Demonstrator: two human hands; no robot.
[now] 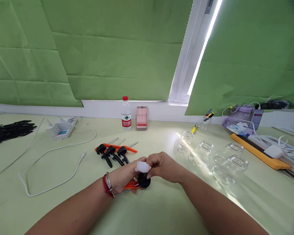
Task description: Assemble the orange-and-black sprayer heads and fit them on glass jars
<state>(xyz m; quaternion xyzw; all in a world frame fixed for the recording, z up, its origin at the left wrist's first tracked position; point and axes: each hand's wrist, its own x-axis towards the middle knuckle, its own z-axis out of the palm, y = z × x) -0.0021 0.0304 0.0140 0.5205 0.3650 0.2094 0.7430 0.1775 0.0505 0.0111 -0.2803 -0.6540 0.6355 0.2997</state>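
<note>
My left hand (123, 174) is wrapped around an assembly with a round black cap (144, 180), an orange strip (132, 185) and a thin metal rod (122, 192). A white wrapping (142, 167) lies at the tip of my left thumb, over the black part. With thumb and fingers closed, my right hand (161, 166) pinches at the assembly just above the round cap; its exact grip is partly hidden. Several similar black assemblies (111, 151) with round caps, rods and orange strips lie on the table behind my left hand.
Clear glass vessels (203, 153) stand to the right, beside an orange-edged tray (257, 150). Behind are a water bottle (126, 117), a pink box-like object (141, 118) and a glass holding screwdrivers (204, 125). A white cable (51, 151) winds across the left from a power strip (63, 129).
</note>
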